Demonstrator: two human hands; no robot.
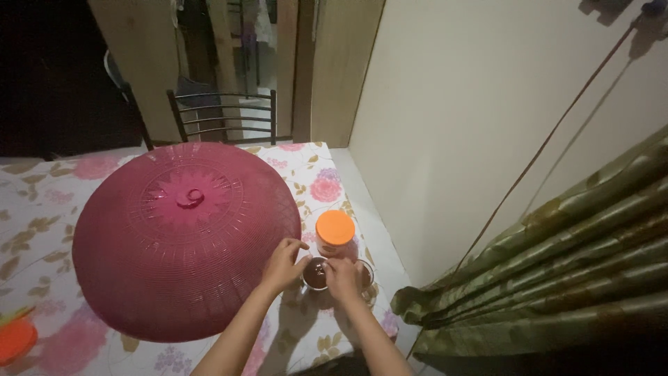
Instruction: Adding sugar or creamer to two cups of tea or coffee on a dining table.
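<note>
Nearest the camera, both forearms reach up from six o'clock to a small glass jar [316,273] of dark contents on the table [306,334]. The left hand [284,264] cups its nine-o'clock side, the right hand [343,276] grips its rim; the jar appears lidless already. An orange-lidded jar [335,230] stands at its twelve o'clock, a crimson mesh food cover [184,237] at nine.

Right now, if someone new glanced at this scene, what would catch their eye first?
The big magenta dome-shaped food cover fills the left half of the floral tablecloth. To its right an orange-lidded jar stands behind a small glass jar of dark contents, where the left hand and right hand meet. Green striped curtain folds fill the lower right.
</note>
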